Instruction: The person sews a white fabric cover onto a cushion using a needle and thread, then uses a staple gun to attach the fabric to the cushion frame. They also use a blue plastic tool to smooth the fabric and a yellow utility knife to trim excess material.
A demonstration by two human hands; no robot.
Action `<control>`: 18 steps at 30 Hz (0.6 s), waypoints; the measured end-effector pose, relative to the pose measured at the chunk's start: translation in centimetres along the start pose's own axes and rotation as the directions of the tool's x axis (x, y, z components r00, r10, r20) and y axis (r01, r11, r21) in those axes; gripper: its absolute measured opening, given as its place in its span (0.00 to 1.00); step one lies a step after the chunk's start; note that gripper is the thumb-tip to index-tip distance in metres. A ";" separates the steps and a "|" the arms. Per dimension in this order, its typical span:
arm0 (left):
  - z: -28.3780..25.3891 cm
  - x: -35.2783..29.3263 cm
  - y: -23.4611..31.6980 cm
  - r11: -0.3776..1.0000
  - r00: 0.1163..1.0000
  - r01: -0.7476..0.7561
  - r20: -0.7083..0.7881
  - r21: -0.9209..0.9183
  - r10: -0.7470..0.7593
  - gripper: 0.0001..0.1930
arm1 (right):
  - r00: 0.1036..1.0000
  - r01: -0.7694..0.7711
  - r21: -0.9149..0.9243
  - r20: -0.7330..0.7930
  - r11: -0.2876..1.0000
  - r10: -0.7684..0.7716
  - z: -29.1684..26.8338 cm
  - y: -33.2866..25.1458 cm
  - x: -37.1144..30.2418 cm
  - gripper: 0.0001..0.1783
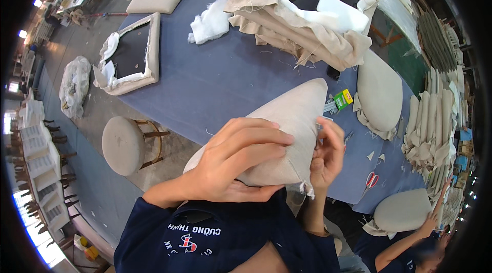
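A beige fabric-covered seat pad (294, 106) is tilted up in front of my chest, one corner pointing away from me. My left hand (241, 157) grips it, fingers laid across the fabric and thumb along the near edge. At the pad's right edge my right hand (328, 152) is closed with bent fingers, apparently on the fabric edge; its fingertips are partly hidden. A frayed scrap of fabric and white padding (307, 188) hangs from the near corner. The pad's underside is out of sight.
The blue-covered table (205, 83) carries white stuffing (210, 19), a pile of beige covers (297, 32), a green-yellow box (342, 98), red-handled scissors (370, 180) and another pad (379, 93). A round stool (123, 145) stands left. At lower right a co-worker's arm (410, 242) touches a pad (404, 210).
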State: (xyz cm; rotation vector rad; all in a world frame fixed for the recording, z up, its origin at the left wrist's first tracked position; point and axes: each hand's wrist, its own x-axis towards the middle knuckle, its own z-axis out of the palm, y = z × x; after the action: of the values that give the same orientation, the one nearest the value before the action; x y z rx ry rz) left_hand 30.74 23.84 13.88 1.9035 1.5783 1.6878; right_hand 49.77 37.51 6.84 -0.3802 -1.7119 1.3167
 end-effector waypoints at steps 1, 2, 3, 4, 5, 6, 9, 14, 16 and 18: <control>-0.3 0.1 -0.2 0.997 0.998 0.021 0.057 -0.080 -0.016 0.31 | 0.998 0.014 -0.020 0.058 1.000 -0.013 0.1 0.2 0.1 0.36; -0.8 0.2 -0.6 0.987 0.994 0.050 0.108 -0.155 -0.033 0.29 | 0.998 0.008 -0.009 0.056 1.000 -0.007 0.2 0.5 -0.3 0.36; -1.2 0.3 -1.1 0.970 0.986 0.081 0.161 -0.228 -0.045 0.28 | 0.999 0.004 0.020 0.049 1.000 -0.005 0.3 0.5 -0.2 0.35; -1.4 0.7 -1.4 0.958 0.980 0.102 0.194 -0.267 -0.051 0.26 | 0.999 -0.001 0.048 0.041 0.999 -0.001 0.4 0.5 -0.1 0.34; -1.7 1.0 -1.8 0.943 0.972 0.125 0.227 -0.309 -0.054 0.25 | 0.999 -0.007 0.071 0.033 0.997 0.004 0.5 0.4 0.0 0.34; -1.8 1.3 -2.2 0.925 0.964 0.147 0.260 -0.350 -0.055 0.24 | 1.000 -0.003 0.063 0.030 0.998 0.001 0.6 0.5 -0.2 0.33; -1.0 2.1 -2.9 0.910 0.959 0.086 0.283 -0.405 0.035 0.23 | 1.000 0.005 0.038 0.010 0.999 -0.006 0.6 0.8 -0.4 0.30; 0.3 1.7 -3.3 0.893 0.984 0.011 0.163 -0.450 0.070 0.25 | 0.999 -0.007 0.017 -0.039 1.000 0.008 0.6 1.0 -0.7 0.26; 0.4 1.6 -3.1 0.909 0.991 -0.028 0.106 -0.415 0.079 0.26 | 0.998 0.023 0.000 -0.055 1.000 -0.023 0.9 1.0 -0.6 0.25; 0.2 1.3 -2.9 0.939 0.994 -0.061 0.068 -0.339 0.089 0.26 | 0.997 0.031 -0.011 -0.065 0.999 -0.031 1.1 1.0 -0.7 0.24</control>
State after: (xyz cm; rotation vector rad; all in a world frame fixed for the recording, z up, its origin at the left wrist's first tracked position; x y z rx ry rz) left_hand 28.95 26.21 12.66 1.8474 1.1127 1.7501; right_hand 48.97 36.79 5.64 -0.3968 -1.6646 1.2602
